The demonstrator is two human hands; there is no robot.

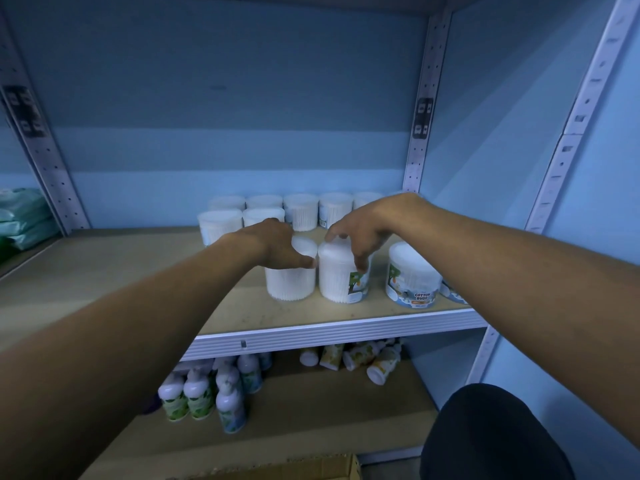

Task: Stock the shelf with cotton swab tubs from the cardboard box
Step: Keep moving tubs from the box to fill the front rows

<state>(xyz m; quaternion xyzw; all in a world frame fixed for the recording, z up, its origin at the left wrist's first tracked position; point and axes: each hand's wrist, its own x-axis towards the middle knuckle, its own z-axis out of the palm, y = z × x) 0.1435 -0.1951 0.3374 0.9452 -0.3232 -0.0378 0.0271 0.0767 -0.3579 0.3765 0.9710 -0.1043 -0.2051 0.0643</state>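
At the centre of the frame, on the pale wooden shelf (pixel 104 271), both hands set tubs down: the left hand (pixel 277 245) grips a white round plastic cotton swab tub (pixel 291 284), the right hand (pixel 360 230) pinches its labelled neighbour (pixel 341 282) from above. They are best nudged flush, upright, labels forward. The brown cardboard box (pixel 277 471) sits at bottom centre.

wall (pixel 221 98): pale blue | uprights (pixel 420 109): perforated white metal | light: dim, bluish

I see white cotton swab tubs (pixel 291 280) on a tan shelf (pixel 104 271) — pale blue wall (pixel 225 98) far behind.
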